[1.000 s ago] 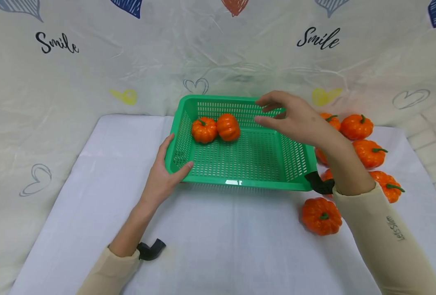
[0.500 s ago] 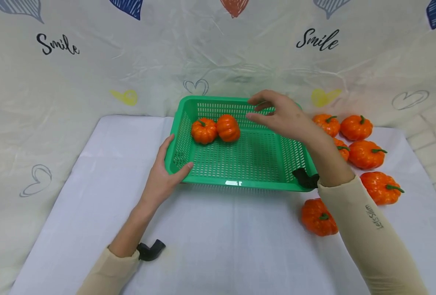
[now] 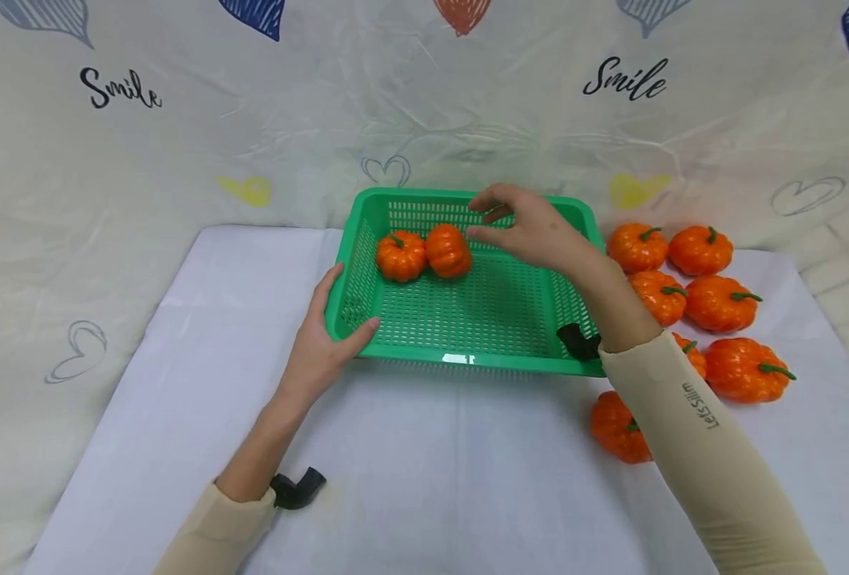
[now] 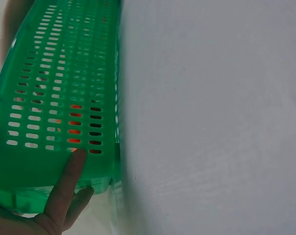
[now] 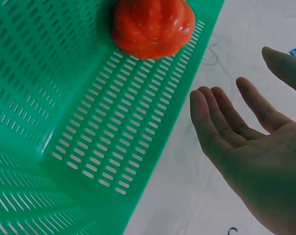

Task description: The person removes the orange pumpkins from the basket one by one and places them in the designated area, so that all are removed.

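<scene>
A green plastic basket (image 3: 410,355) with slotted walls stands on the table. Inside it, at the back left, a small orange pumpkin (image 3: 402,256) touches a second pumpkin (image 3: 449,251). My left hand (image 3: 316,343) grips the basket's front left corner, thumb over the rim and fingers along the outside; in the left wrist view its fingers (image 4: 64,191) lie against the outer wall. Over the basket's back part hovers my right hand (image 3: 528,231), holding nothing. Its fingers are loosely bent, just right of the second pumpkin; the right wrist view shows a bare palm (image 5: 265,161).
Several more orange pumpkins (image 3: 722,303) with green stems lie right of the basket. One pumpkin (image 3: 620,427) sits nearer the front, partly behind the right sleeve (image 3: 697,431). A white cloth (image 3: 424,479) covers the table, and a printed sheet (image 3: 467,96) hangs behind.
My right hand has moved left across the basket toward the two pumpkins, uncovering pumpkins on the right. My left hand keeps its place on the corner; the basket looks unmoved.
</scene>
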Tool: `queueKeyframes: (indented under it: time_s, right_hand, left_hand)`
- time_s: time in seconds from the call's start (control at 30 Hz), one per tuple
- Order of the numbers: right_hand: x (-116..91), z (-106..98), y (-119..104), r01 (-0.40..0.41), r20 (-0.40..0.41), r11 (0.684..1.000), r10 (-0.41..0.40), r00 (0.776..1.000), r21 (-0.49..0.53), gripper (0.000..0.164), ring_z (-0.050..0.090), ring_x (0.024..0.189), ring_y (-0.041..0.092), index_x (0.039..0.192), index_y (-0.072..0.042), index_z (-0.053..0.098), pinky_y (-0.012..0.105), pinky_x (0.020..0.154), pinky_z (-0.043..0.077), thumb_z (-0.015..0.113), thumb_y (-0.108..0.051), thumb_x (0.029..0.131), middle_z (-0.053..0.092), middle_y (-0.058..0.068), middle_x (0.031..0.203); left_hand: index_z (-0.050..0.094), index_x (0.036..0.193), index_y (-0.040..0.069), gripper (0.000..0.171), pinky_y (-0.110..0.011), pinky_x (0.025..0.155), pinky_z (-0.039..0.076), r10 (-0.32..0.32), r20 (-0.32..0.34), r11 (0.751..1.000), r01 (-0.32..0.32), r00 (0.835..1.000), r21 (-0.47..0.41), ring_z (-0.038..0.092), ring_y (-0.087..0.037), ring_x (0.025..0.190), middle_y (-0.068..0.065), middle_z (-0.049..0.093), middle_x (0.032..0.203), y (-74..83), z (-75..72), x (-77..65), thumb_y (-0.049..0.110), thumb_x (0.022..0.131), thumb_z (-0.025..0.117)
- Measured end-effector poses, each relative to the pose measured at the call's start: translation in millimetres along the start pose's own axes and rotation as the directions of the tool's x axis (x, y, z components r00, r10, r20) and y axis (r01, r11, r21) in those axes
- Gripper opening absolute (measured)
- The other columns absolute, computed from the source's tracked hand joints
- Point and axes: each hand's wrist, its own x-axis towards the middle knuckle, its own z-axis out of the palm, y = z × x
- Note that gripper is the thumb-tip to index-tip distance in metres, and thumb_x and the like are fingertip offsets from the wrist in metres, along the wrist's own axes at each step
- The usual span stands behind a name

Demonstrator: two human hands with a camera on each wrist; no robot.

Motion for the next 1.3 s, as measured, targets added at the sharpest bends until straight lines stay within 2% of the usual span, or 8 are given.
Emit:
queueKeyframes:
  time_s: [0.3, 0.8, 0.93, 1.13, 1.3]
  right_hand:
    - [7, 8, 6, -0.009, 0.028, 1.000, 0.009, 1.000, -0.010, 0.046, 0.057, 0.132, 0.035, 0.138, -0.002, 0.059, 0.052, 0.110, 0.046, 0.069, -0.027, 0.101, 0.059, 0.016, 0.144]
    - [18, 21, 12, -0.026, 0.091, 0.999, 0.029, 0.995, -0.037, 0.052, 0.052, 0.138, 0.037, 0.144, -0.003, 0.055, 0.053, 0.114, 0.044, 0.072, -0.024, 0.099, 0.054, 0.017, 0.151]
    - [20, 27, 14, -0.007, 0.119, 0.998, 0.015, 0.993, -0.064, 0.060, 0.047, 0.139, 0.039, 0.148, -0.003, 0.051, 0.054, 0.116, 0.041, 0.075, -0.023, 0.097, 0.049, 0.017, 0.155]
    - [24, 34, 15, 0.027, 0.161, 0.995, -0.011, 0.987, -0.100, 0.070, 0.037, 0.151, 0.036, 0.154, -0.009, 0.048, 0.055, 0.125, 0.032, 0.079, -0.022, 0.093, 0.041, 0.014, 0.163]
    - [28, 39, 13, 0.043, 0.189, 0.992, -0.019, 0.982, -0.123, 0.071, 0.036, 0.152, 0.034, 0.155, -0.011, 0.048, 0.057, 0.125, 0.031, 0.079, -0.022, 0.092, 0.039, 0.014, 0.165]
  left_hand:
    - [0.018, 0.163, 0.048, 0.090, -0.055, 0.123, 0.032, 0.008, 0.006, 1.000, -0.008, 1.000, -0.006, 0.035, -0.025, 0.150, 0.006, 0.023, 0.172, -0.5, 2.9, 0.6, 0.041, 0.094, 0.075]
    - [0.017, 0.164, 0.044, 0.091, -0.055, 0.123, 0.032, 0.017, 0.002, 1.000, -0.017, 1.000, 0.010, 0.035, -0.026, 0.150, 0.003, 0.023, 0.172, -0.9, -0.4, 1.0, 0.041, 0.094, 0.074]
    - [0.017, 0.164, 0.045, 0.091, -0.055, 0.123, 0.031, 0.012, 0.003, 1.000, -0.012, 1.000, 0.012, 0.035, -0.026, 0.150, 0.004, 0.022, 0.172, -2.1, -0.8, 0.8, 0.041, 0.094, 0.074]
    - [0.018, 0.164, 0.045, 0.090, -0.055, 0.124, 0.031, 0.015, 0.000, 1.000, -0.015, 1.000, 0.008, 0.034, -0.025, 0.151, 0.005, 0.023, 0.172, -3.3, -1.5, 0.9, 0.041, 0.094, 0.074]
    - [0.018, 0.163, 0.048, 0.089, -0.055, 0.124, 0.031, 0.015, 0.003, 1.000, -0.015, 1.000, 0.008, 0.034, -0.024, 0.151, 0.007, 0.023, 0.172, -3.5, -1.6, 1.0, 0.042, 0.094, 0.074]
